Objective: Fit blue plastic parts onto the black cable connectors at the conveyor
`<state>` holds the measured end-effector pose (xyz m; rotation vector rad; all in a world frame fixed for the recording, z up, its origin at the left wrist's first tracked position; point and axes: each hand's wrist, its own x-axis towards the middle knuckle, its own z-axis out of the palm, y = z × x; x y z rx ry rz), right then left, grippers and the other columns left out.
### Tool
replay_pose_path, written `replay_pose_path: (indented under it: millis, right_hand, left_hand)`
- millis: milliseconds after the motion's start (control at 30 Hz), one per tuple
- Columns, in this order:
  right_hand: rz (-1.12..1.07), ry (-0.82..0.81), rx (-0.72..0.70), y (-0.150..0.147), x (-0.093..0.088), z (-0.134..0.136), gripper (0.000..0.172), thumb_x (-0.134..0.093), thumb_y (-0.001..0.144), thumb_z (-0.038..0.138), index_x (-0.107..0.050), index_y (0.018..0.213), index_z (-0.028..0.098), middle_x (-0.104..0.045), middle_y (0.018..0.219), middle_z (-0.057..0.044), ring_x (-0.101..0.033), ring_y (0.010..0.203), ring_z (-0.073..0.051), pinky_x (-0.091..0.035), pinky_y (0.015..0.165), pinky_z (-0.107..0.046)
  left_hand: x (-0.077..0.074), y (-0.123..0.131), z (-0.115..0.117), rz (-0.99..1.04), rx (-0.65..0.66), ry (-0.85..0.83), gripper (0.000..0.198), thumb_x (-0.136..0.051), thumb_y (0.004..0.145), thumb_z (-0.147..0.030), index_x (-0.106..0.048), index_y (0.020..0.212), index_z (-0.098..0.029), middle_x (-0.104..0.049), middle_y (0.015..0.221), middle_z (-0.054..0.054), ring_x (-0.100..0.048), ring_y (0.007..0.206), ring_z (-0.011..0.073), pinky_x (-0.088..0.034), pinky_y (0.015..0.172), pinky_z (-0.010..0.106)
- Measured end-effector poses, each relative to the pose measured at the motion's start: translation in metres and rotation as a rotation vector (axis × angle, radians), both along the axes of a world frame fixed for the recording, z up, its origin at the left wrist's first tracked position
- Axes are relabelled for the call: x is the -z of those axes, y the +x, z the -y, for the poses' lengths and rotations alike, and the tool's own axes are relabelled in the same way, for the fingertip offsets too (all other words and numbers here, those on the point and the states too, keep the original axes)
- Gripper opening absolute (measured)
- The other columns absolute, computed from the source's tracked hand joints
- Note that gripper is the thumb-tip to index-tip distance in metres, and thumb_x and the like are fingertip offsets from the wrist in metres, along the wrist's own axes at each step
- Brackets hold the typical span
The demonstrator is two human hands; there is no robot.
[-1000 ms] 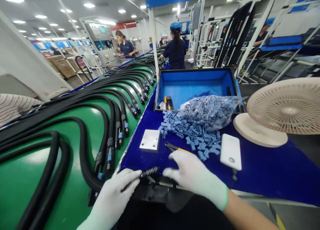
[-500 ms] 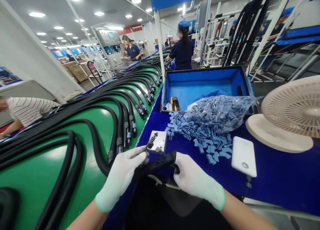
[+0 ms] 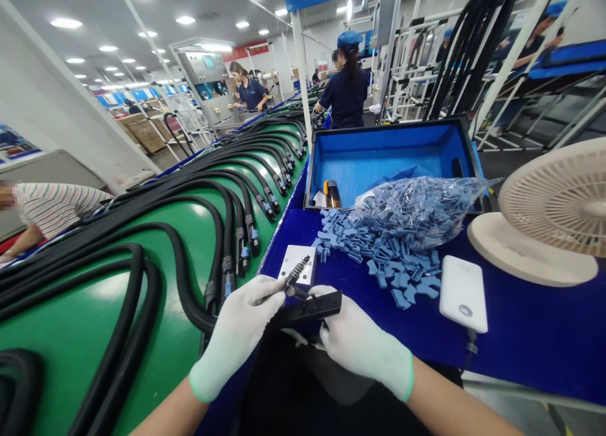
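At the near edge of the blue bench point(image 3: 525, 335), the gloved left hand point(image 3: 235, 335) pinches a black spring point(image 3: 298, 273), and the right hand point(image 3: 362, 342) grips a flat black housing point(image 3: 310, 310). The hands stay apart, and the housing's long axis lies crosswise between them, nearer the right hand. Just beyond is a metal plate point(image 3: 288, 264); farther lie blue parts point(image 3: 379, 250) and a bag point(image 3: 416, 212).
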<state>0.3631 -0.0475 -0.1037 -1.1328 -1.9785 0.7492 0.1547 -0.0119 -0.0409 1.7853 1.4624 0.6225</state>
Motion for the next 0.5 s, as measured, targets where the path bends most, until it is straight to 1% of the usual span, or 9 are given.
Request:
replay_pose_path:
  millis: [133,200,267,333,367,433,500]
  right_hand:
    - [0.077,-0.044,0.022,-0.004,0.005,-0.005,0.042,-0.047,0.082,0.002,-0.066,0.117,0.015,-0.070,0.117,-0.012,-0.064,0.111,-0.025,-0.050,0.104,-0.041]
    - [0.110,-0.075,0.073,-0.004,0.002,-0.007,0.036,-0.048,0.085,0.006,-0.067,0.114,0.015,-0.070,0.116,-0.013,-0.065,0.109,-0.026,-0.050,0.102,-0.040]
    - [0.096,-0.121,0.120,-0.003,-0.002,-0.007,0.032,-0.051,0.087,0.010,-0.067,0.115,0.015,-0.071,0.116,-0.013,-0.065,0.109,-0.026,-0.050,0.101,-0.039]
    - [0.053,-0.172,0.120,0.000,-0.003,-0.007,0.031,-0.055,0.087,0.015,-0.066,0.117,0.017,-0.071,0.116,-0.011,-0.066,0.109,-0.025,-0.050,0.099,-0.036]
    - [0.039,-0.193,0.114,0.001,-0.002,-0.008,0.028,-0.057,0.088,0.017,-0.066,0.114,0.019,-0.072,0.114,-0.010,-0.067,0.105,-0.025,-0.051,0.096,-0.035]
    - [0.029,-0.199,0.117,0.000,0.003,-0.010,0.019,-0.057,0.089,0.019,-0.068,0.104,0.021,-0.074,0.106,-0.007,-0.069,0.095,-0.023,-0.052,0.089,-0.034]
    - [0.031,-0.182,0.139,-0.002,0.012,-0.014,0.015,-0.055,0.089,0.018,-0.068,0.094,0.021,-0.074,0.098,-0.005,-0.068,0.088,-0.021,-0.052,0.084,-0.032]
  left_hand:
    - [-0.005,-0.002,-0.020,0.012,0.109,-0.065,0.043,-0.056,0.096,-0.048,-0.068,0.132,-0.028,-0.071,0.128,0.001,-0.064,0.119,0.0265,-0.043,0.109,0.035]
    - [-0.008,0.002,-0.032,0.007,0.181,-0.051,0.046,-0.055,0.096,-0.051,-0.069,0.133,-0.028,-0.070,0.131,0.001,-0.063,0.122,0.0278,-0.042,0.110,0.036]
    - [-0.009,0.007,-0.040,0.016,0.219,-0.039,0.042,-0.058,0.095,-0.050,-0.073,0.127,-0.027,-0.072,0.129,0.000,-0.065,0.119,0.0283,-0.045,0.107,0.036]
    - [-0.007,0.011,-0.042,0.026,0.200,-0.026,0.039,-0.059,0.094,-0.049,-0.075,0.123,-0.027,-0.073,0.127,0.000,-0.066,0.118,0.0284,-0.046,0.105,0.035]
    - [-0.005,0.011,-0.042,0.023,0.175,-0.023,0.038,-0.060,0.094,-0.048,-0.075,0.122,-0.028,-0.073,0.126,0.000,-0.066,0.118,0.0285,-0.046,0.104,0.035]
    - [-0.001,0.012,-0.039,0.003,0.117,-0.022,0.038,-0.062,0.093,-0.048,-0.075,0.122,-0.028,-0.073,0.125,0.000,-0.066,0.118,0.0287,-0.046,0.104,0.035]
    - [0.002,0.012,-0.035,-0.005,0.070,-0.021,0.038,-0.063,0.092,-0.047,-0.074,0.122,-0.027,-0.074,0.125,-0.001,-0.065,0.118,0.0284,-0.047,0.103,0.035]
